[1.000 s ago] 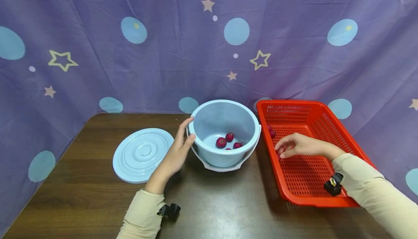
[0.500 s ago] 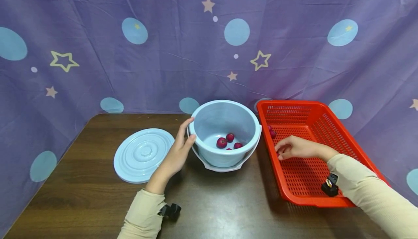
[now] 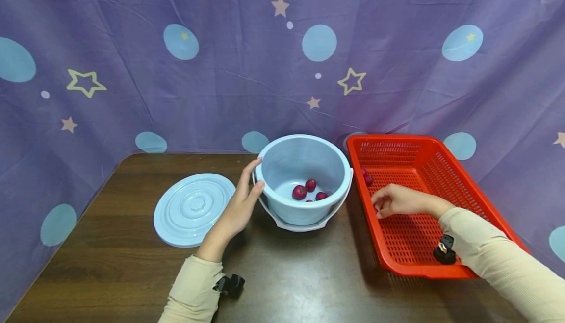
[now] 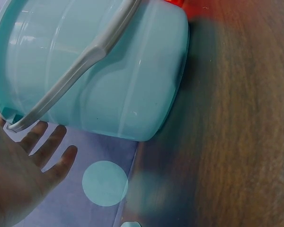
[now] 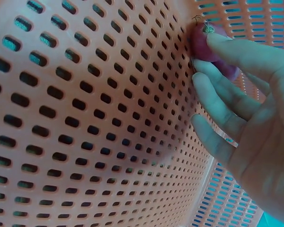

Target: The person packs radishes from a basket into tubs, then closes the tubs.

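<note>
A light blue bucket (image 3: 282, 211) stands mid-table with several red radishes (image 3: 299, 192) on its floor. My left hand (image 3: 237, 209) touches the bucket's left rim, thumb and index finger spread along it. In the left wrist view, the left hand (image 4: 26, 175) has its other fingers fairly straight beside the bucket's wall. Inside the red basket (image 3: 383, 249), my right hand (image 3: 403, 199) is low by the left wall. The right wrist view shows the right hand (image 5: 251, 99) pinching a radish (image 5: 202, 46) with a green stub, the thumb over it. Another dark red shape is partly hidden behind the fingers.
A round light blue lid (image 3: 194, 210) lies flat on the wooden table (image 3: 101, 264), left of the bucket. More radishes (image 3: 368, 180) lie by the basket's left wall, beyond my right hand. The bucket's handle (image 3: 301, 228) hangs down in front. A purple curtain (image 3: 247, 68) closes off the back.
My right hand has dipped slightly lower by the basket's left wall, its fingers closing in round the radish. The left hand and the bucket have stayed in place.
</note>
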`<state>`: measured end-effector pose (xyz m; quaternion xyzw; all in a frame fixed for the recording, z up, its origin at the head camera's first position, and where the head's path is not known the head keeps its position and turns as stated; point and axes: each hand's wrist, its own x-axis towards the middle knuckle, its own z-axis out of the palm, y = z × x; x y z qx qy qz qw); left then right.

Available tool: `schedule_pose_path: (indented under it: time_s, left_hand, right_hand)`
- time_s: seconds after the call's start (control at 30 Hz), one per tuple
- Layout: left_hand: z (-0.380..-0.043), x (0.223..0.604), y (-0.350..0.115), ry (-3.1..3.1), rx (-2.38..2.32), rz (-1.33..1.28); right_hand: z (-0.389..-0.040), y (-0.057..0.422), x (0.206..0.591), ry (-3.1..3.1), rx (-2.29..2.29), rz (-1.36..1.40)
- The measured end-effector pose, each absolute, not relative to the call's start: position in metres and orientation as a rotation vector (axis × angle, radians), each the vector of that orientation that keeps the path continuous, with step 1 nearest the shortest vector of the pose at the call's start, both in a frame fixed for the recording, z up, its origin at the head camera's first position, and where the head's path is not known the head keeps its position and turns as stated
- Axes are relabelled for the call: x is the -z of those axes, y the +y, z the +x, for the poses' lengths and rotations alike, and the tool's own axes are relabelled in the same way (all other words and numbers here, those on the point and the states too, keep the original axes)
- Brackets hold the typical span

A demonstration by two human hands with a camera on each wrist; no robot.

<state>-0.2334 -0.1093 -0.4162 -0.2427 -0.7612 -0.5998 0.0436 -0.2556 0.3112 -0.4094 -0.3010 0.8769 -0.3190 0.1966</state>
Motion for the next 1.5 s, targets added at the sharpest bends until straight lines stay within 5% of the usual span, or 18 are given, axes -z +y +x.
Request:
schedule_pose_path:
  time_s: [1.5]
  left_hand:
    - [-0.236, 0.419, -0.110, -2.324, 1.823, -0.755]
  right_hand:
    - [-0.237, 0.301, 0.341, 2.840, 1.237, -0.766]
